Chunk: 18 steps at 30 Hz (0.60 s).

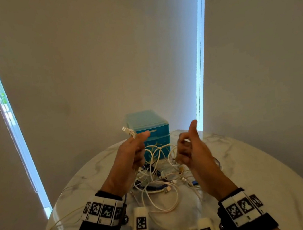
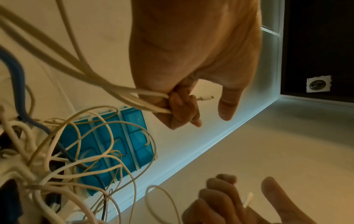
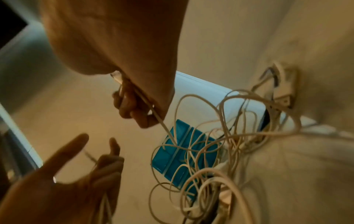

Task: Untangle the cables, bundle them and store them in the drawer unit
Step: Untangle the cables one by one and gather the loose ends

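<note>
Both hands are raised over the table: the left hand (image 1: 132,151) curls around white cable strands with a plug (image 1: 128,131) poking up, and the right hand (image 1: 191,148) grips another white strand, thumb up. The untangling step seems underway; the tangle of cables (image 1: 159,173) lies on the marble table (image 1: 258,168) before the closed blue drawer unit (image 1: 147,121). Next probably calls for drawing one strand free without tightening knots.

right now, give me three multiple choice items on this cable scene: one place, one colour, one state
1. Where is the drawer unit?
A. behind the cable tangle
B. on the floor
C. in the left hand

2. What colour are its drawers?
A. red
B. blue-teal
C. black

3. What is the left hand doing?
A. lying flat on the table
B. gripping white cable
C. pulling a drawer

Key: 1 A, it stands on the table beyond the tangle; 2 B, teal fronts show; 3 B, fingers curl round white cable, connector sticking out.
</note>
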Motion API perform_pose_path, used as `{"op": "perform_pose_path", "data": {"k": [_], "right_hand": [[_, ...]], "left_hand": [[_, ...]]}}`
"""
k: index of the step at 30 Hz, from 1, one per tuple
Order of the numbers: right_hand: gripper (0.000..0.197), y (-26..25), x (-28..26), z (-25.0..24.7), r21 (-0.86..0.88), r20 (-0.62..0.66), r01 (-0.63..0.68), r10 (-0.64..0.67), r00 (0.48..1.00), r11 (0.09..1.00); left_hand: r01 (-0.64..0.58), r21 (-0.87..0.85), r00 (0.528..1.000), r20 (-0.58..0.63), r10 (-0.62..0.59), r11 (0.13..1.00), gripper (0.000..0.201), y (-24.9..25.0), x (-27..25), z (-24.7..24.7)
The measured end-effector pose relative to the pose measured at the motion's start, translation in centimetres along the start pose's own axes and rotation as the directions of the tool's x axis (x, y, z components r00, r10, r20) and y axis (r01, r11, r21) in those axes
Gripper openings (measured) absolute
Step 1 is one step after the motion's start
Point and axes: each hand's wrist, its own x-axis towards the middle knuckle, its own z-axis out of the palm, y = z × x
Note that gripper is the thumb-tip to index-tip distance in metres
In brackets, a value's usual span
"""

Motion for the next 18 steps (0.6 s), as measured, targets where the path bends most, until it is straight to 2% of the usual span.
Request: {"op": "perform_pose_path", "data": {"k": [1,3,5,7,10,12,16,18], "right_hand": [[0.059,0.5,0.1,0.2,0.034,0.053,-0.053,0.052,0.997,0.998],[0.040,1.6,0.2,0.0,0.006,0.148,-0.126,0.123,0.981,0.992],[0.024,2.6,0.3,-0.4,-0.133,0.200,-0.161,0.185,0.962,0.978],[0.022,3.0,0.3,-0.5,-0.282,0.170,-0.132,0.185,0.968,0.950],[0.030,2.7,0.1,-0.5,-0.421,0.090,0.042,-0.004,0.996,0.906],[0.030,2.6,0.0,-0.8,-0.449,0.113,0.158,-0.119,0.986,0.880],[0.025,3.0,-0.3,0.2,-0.407,0.146,0.144,-0.091,0.985,0.902],[0.021,3.6,-0.5,1.0,-0.449,0.124,0.166,-0.123,0.985,0.878]], "left_hand": [[0.036,-0.050,0.999,0.035,-0.034,0.998,0.030,0.0,0.0,0.1],[0.114,-0.163,0.992,0.065,-0.104,0.980,0.054,-0.1,0.3,0.2],[0.175,-0.198,0.983,0.093,-0.159,0.964,0.055,-0.4,0.5,0.3],[0.195,-0.145,0.978,0.099,-0.182,0.970,0.053,-0.8,0.8,0.4],[0.129,0.004,0.990,0.052,-0.129,0.992,0.048,-1.5,1.0,0.8],[0.058,0.123,0.998,0.023,-0.061,0.991,0.041,-1.7,0.8,0.9],[-0.043,0.259,0.999,0.019,0.039,0.965,0.035,-1.8,0.1,1.0],[-0.073,0.333,0.997,0.038,0.064,0.940,0.033,-1.8,-0.3,1.4]]}}
